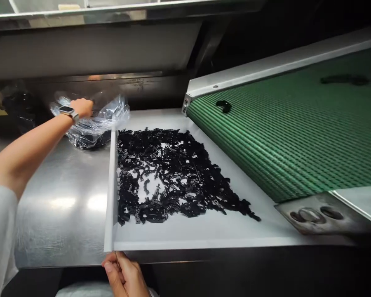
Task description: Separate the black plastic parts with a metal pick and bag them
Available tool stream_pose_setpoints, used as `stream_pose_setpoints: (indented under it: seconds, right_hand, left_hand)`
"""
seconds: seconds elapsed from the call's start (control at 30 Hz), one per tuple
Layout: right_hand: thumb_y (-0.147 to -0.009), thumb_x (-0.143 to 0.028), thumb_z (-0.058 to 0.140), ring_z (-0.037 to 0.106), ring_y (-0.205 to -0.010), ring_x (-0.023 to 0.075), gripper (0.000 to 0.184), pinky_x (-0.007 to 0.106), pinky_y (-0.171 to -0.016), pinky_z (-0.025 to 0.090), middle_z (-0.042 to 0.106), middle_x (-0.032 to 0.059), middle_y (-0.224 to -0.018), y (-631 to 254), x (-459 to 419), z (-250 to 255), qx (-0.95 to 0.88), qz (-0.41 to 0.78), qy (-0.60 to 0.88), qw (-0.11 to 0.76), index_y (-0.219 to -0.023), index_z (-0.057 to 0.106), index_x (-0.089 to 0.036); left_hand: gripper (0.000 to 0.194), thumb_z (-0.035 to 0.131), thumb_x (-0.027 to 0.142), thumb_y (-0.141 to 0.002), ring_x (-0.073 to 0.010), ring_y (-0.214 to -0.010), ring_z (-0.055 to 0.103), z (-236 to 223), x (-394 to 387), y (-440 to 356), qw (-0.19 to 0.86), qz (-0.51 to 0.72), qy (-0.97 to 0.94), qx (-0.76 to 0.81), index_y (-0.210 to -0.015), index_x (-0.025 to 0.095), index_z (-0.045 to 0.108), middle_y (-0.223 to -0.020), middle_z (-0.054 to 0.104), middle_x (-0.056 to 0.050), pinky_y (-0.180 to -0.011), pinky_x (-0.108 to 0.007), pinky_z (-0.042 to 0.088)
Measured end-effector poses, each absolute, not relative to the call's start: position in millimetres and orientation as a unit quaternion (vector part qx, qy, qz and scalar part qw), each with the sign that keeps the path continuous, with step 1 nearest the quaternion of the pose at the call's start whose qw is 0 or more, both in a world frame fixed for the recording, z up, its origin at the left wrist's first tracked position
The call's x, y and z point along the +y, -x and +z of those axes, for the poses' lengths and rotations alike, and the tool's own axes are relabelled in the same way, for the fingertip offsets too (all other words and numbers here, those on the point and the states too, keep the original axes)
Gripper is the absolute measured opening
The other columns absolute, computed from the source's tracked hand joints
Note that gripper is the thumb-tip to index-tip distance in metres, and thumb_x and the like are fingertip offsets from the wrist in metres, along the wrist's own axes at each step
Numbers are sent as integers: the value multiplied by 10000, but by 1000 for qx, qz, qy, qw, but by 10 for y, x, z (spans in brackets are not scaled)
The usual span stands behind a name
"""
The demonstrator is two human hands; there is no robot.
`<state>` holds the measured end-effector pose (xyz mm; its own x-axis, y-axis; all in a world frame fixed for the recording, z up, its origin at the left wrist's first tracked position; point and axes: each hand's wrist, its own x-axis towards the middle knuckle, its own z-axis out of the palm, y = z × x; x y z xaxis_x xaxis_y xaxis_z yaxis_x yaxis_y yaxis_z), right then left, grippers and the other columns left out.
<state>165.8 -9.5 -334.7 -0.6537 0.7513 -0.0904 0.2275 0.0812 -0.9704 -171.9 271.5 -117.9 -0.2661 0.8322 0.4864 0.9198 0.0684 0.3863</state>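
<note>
My left hand [82, 108], with a watch on its wrist, is closed on a clear plastic bag [119, 110] at the back left. Dark contents show through the lower part of the bag, which rests on the metal table. My right hand [125, 273] is at the table's front edge, just below the near left corner of a white tray [185, 233]. Its thumb and fingers are pinched together; what lies between them cannot be made out. Many small black plastic parts [173, 202] are spread in a loose layer over the tray.
A green conveyor belt [284, 132] slopes down at the right, its lower end over the tray. One black piece [224, 106] lies on the belt. Bare metal table [62, 222] extends left of the tray. Another dark bag [18, 103] stands at far left. A metal shelf edge [111, 18] crosses above.
</note>
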Motion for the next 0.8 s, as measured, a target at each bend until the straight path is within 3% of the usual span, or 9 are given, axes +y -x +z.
stream_pose_setpoints:
  seconds: [0.03, 0.1, 0.2, 0.3, 0.37, 0.4, 0.5, 0.63, 0.8]
  right_hand:
    - [-1023, -651, 457, 645, -675, 179, 531, 253, -633, 523, 759, 60, -821, -1661, -99, -3326, -702, 589, 339, 215, -1047, 771, -223]
    - [-1012, -570, 517, 664, -705, 179, 416, 243, -648, 515, 764, 39, -828, -1620, -112, -3248, -704, 605, 319, 190, -1045, 772, -244]
    - [-952, -460, 658, 711, -854, 217, 236, 242, -719, 518, 770, 26, -842, -1495, -128, -3083, -711, 618, 302, 146, -1021, 788, -276]
    - [-928, -442, 715, 727, -939, 249, 222, 258, -778, 518, 794, 39, -901, -1373, -133, -2954, -724, 625, 274, 96, -1041, 806, -274]
    - [-941, -418, 701, 740, -937, 254, 254, 271, -805, 519, 814, 55, -951, -1322, -137, -2908, -735, 628, 251, 55, -1096, 811, -249]
    - [-952, -408, 685, 747, -944, 260, 279, 278, -813, 518, 822, 66, -984, -1310, -142, -2893, -739, 627, 245, 34, -1134, 808, -237]
    - [-968, -445, 661, 760, -1038, 305, 365, 307, -846, 521, 827, 102, -1117, -1327, -168, -2861, -745, 616, 253, -28, -1232, 786, -226]
    - [-988, -485, 638, 736, -1182, 372, 408, 358, -900, 543, 801, 137, -1225, -1408, -209, -2836, -740, 602, 293, -66, -1281, 761, -230]
    - [-1022, -486, 603, 737, -1195, 339, 402, 340, -967, 537, 802, 121, -1233, -1445, -193, -2861, -754, 590, 284, -51, -1288, 744, -220]
  left_hand:
    - [469, 763, 647, -854, -149, -1041, 622, -1193, 2662, 1729, 77, -315, 627, -708, -811, 196, 644, -790, 689, 62, -1152, -458, 429]
    - [434, 761, 632, -852, -193, -1059, 607, -1172, 2554, 1638, 103, -313, 666, -670, -869, 210, 666, -818, 695, 35, -1197, -498, 385]
    - [313, 766, 403, -866, -245, -1084, 603, -1152, 2347, 1134, 121, -265, 767, -572, -1081, 178, 722, -1026, 745, -51, -1164, -502, 412]
    - [226, 564, 189, -961, -284, -1030, 644, -1293, 2155, 377, 137, -77, 886, -436, -1123, 190, 722, -1096, 750, -108, -963, -483, 505]
    - [353, 417, 109, -1011, -256, -963, 677, -1460, 2141, -48, 85, 92, 897, -423, -1214, 176, 697, -1108, 755, -121, -874, -425, 513]
    - [385, 410, 93, -1013, -255, -992, 688, -1548, 2178, -201, 73, 115, 895, -425, -1283, 155, 677, -1181, 749, -144, -853, -403, 513]
    - [471, 651, 232, -962, -305, -1141, 681, -1766, 2390, -435, 43, 144, 894, -422, -1422, 140, 617, -1359, 704, -174, -867, -383, 521]
    - [433, 703, 284, -938, -279, -1064, 720, -1895, 2577, -489, 12, 165, 891, -423, -1354, 162, 694, -1357, 711, -162, -874, -364, 526]
    - [270, 642, 216, -955, -279, -1063, 730, -1871, 2479, -459, -5, 183, 882, -434, -1184, 181, 781, -1228, 774, -151, -899, -383, 506]
